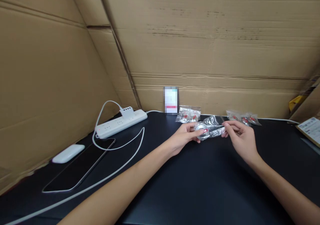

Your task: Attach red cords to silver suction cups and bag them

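My left hand (186, 135) is closed around a round silver metal piece (200, 130) that sits inside a clear plastic bag (216, 131). The thumb presses on its face, where a small red spot shows. At the bag's other end, the fingers of my right hand (240, 136) are pinched together on the plastic. Just behind the hands lie small clear bags (188, 115) with red-marked contents, and more such bags (243, 117) lie behind my right hand. What exactly the silver piece is cannot be made out.
On the black table (195, 185), a white power strip (122, 123) with a plugged-in charger and a white cable (125, 168) lies left. Nearby are a tablet (78, 166) and a white case (68, 153). A blurred screen (171, 100) leans on the cardboard wall (212, 45). A labelled package (311, 130) lies right.
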`<action>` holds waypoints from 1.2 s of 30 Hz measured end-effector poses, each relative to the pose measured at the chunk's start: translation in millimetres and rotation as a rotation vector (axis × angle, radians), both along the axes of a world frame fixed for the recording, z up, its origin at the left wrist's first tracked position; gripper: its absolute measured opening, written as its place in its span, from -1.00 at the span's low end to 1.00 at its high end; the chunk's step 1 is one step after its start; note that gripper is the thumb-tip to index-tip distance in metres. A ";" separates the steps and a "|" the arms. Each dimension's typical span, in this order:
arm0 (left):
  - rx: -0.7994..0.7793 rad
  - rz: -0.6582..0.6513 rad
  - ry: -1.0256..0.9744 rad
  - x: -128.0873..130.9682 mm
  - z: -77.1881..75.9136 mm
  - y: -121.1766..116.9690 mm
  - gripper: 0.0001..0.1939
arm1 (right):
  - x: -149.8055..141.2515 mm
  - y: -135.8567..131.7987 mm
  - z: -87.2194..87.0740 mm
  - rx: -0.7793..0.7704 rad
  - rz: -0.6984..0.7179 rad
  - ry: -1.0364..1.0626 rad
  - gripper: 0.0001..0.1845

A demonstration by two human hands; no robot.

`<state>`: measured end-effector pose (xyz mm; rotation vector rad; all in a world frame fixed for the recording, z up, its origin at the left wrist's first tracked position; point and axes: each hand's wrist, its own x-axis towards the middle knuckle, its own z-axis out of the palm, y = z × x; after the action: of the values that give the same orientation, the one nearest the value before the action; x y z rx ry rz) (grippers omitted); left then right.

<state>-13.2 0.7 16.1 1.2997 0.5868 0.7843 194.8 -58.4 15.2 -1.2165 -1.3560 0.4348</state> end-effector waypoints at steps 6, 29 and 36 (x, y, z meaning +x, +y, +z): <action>-0.043 0.053 -0.066 -0.2 -5.0 3.5 -0.73 | -0.4 5.1 -4.3 -0.053 0.068 0.190 -0.76; 0.305 0.025 0.097 5.6 0.3 -8.9 -0.70 | -9.6 2.7 -11.6 -0.163 0.377 0.096 -0.80; 0.428 0.089 0.230 -3.9 6.0 1.8 -0.74 | -6.7 4.7 -10.8 -0.209 0.322 0.167 -0.80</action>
<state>-17.1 2.5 22.1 1.7834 0.6860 0.8697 188.0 -53.6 4.4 -1.1025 -1.3897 0.9052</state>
